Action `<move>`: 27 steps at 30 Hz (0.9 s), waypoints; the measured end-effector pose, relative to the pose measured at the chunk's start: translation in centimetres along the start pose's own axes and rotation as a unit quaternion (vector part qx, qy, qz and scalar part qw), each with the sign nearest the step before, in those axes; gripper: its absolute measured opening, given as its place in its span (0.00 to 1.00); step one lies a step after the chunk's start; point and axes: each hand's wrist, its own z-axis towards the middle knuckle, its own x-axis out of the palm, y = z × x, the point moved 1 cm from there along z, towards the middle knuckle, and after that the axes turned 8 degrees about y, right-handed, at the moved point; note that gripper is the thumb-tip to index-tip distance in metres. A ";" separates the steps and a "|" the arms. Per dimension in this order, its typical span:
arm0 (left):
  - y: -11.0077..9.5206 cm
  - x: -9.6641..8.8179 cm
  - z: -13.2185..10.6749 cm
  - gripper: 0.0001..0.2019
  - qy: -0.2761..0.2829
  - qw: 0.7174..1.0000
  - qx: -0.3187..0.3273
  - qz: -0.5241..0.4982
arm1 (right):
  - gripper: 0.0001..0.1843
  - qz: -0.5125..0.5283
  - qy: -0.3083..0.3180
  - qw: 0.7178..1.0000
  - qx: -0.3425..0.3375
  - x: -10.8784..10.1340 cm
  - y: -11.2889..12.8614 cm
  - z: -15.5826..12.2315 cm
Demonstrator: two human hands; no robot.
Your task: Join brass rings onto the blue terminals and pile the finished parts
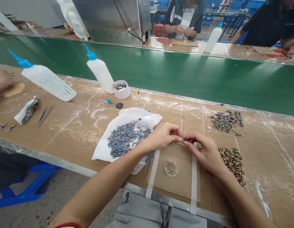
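Note:
My left hand (164,135) is closed in a pinch on a small blue piece (182,137) above a taped cardboard pad (177,186). Fingertip to fingertip with it, my right hand (204,150) is also pinched, and whatever it grips is too small to make out. Under my left forearm lies a white sheet (103,148) heaped with small blue and yellow pieces (123,139). A shallow clear dish (171,168) sits on the pad below my hands. Beside my right wrist is a pile of small brown and gold pieces (232,163).
Farther right lies a pile of blue and gold pieces (226,121). White bottles with blue nozzles (100,74) and a tape roll (121,89) stand at the back left. Tweezers (45,115) lie at left. A green conveyor belt (161,71) runs behind; other people sit across it.

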 end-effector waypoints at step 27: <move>0.5 1.4 0.5 0.13 0.034 0.925 -0.019 -0.379 | 0.06 -0.065 -0.101 0.990 -0.073 1.3 1.1 0.0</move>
